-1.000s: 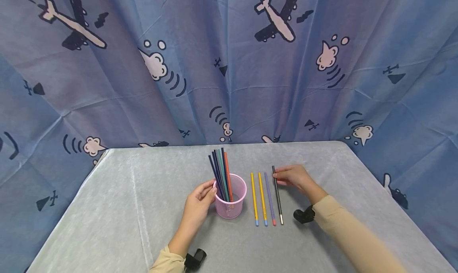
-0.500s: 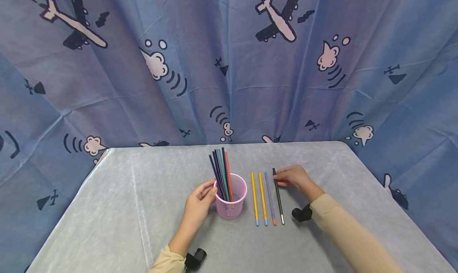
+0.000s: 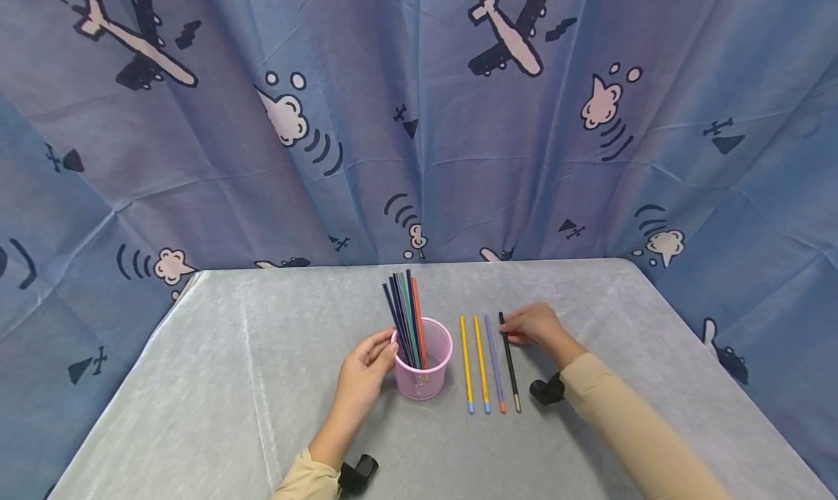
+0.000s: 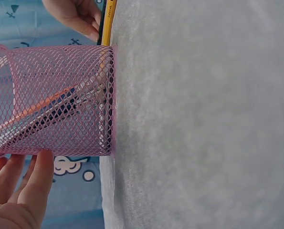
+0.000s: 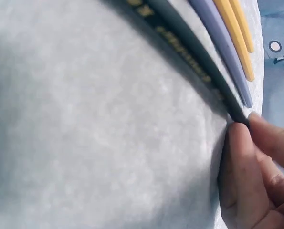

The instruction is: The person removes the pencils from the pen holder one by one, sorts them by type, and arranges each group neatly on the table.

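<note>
Tabletop (image 3: 164, 362) lies open left of the left hand (image 3: 364, 365), which blocks that side of the pink mesh cup (image 3: 420, 386); leaning pencils (image 3: 407, 318) crowd the mouth's left, leaving its right free; two yellow pencils (image 3: 466, 364), a purple pencil (image 3: 495, 364) and a black pencil (image 3: 510, 362) leave narrow gaps

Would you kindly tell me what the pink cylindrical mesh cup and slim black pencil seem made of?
The pink cylindrical mesh cup looks like painted metal: fine open lattice, though plastic is possible. The slim black pencil is probably painted wood: smooth sides, gold lettering.
</note>
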Tool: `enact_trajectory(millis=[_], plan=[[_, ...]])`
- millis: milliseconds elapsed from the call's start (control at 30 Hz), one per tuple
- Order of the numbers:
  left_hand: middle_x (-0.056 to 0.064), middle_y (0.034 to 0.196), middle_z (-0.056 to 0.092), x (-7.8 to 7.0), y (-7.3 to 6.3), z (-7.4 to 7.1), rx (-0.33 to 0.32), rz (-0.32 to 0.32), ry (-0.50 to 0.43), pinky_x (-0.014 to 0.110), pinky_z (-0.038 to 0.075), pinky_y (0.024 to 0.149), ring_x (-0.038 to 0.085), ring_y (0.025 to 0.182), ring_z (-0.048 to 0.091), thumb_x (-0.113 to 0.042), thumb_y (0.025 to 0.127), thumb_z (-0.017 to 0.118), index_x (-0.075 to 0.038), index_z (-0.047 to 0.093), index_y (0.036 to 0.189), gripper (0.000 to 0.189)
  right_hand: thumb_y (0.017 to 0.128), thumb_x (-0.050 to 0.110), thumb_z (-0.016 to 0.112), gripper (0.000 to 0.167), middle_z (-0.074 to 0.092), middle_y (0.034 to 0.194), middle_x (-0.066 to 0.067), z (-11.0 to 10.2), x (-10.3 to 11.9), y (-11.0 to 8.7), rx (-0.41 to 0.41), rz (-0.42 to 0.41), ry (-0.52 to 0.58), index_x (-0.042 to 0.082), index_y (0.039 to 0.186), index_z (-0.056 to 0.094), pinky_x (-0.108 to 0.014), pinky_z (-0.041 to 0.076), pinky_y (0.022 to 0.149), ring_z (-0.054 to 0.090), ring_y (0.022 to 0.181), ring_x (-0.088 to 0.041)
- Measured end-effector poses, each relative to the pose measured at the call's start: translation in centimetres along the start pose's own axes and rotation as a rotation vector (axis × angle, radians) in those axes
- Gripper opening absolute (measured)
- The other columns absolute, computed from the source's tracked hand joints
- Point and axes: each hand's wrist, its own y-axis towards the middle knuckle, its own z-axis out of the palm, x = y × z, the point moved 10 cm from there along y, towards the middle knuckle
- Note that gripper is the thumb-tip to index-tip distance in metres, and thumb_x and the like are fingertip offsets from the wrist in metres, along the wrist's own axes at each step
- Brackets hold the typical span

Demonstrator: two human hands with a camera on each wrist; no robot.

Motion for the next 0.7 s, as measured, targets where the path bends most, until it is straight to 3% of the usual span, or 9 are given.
enact_trajectory(millis=[300, 500, 600, 700], plan=[[0.026, 0.132, 0.063, 0.0, 0.0, 0.1, 0.0, -0.002, -0.001, 0.023, 0.058, 0.093, 0.03, 0.119, 0.063, -0.014, 0.099, 0.061, 0.007, 0.057, 0.133, 0.04, 0.083, -0.001, 0.075, 0.022, 0.063, 0.07, -0.002, -0.1, 0.4, 0.3, -0.072, -0.012, -0.117, -0.012, 0.102, 0.068, -0.019, 0.057, 0.052, 0.058, 0.049, -0.003], [0.026, 0.131, 0.063, -0.1, 0.0, 0.0, 0.001, 0.001, 0.007, 0.025, 0.058, 0.093, 0.03, 0.119, 0.063, -0.015, 0.099, 0.061, 0.007, 0.057, 0.133, 0.04, 0.085, 0.004, 0.074, 0.031, 0.074, 0.084, -0.01, -0.6, 2.2, -0.8, -0.119, -0.128, -0.068, -0.012, 0.111, 0.069, -0.018, 0.058, 0.057, 0.061, 0.056, -0.001], [0.026, 0.131, 0.063, -0.1, 0.0, 0.0, 0.001, 0.0, 0.012, 0.025, 0.058, 0.094, 0.03, 0.119, 0.064, -0.015, 0.099, 0.06, 0.006, 0.057, 0.133, 0.04, 0.087, 0.005, 0.072, 0.035, 0.076, 0.099, -0.016, -0.2, 3.4, -1.5, -0.105, -0.162, -0.026, -0.011, 0.118, 0.067, -0.02, 0.061, 0.064, 0.065, 0.065, -0.001], [0.025, 0.132, 0.063, -0.2, -0.1, 0.0, 0.003, -0.007, 0.012, 0.024, 0.058, 0.094, 0.029, 0.119, 0.064, -0.016, 0.099, 0.061, 0.006, 0.056, 0.134, 0.041, 0.089, 0.005, 0.071, 0.039, 0.075, 0.103, -0.017, 0.5, 4.5, -2.2, -0.057, -0.16, 0.036, -0.012, 0.123, 0.063, -0.022, 0.063, 0.07, 0.066, 0.07, -0.002]])
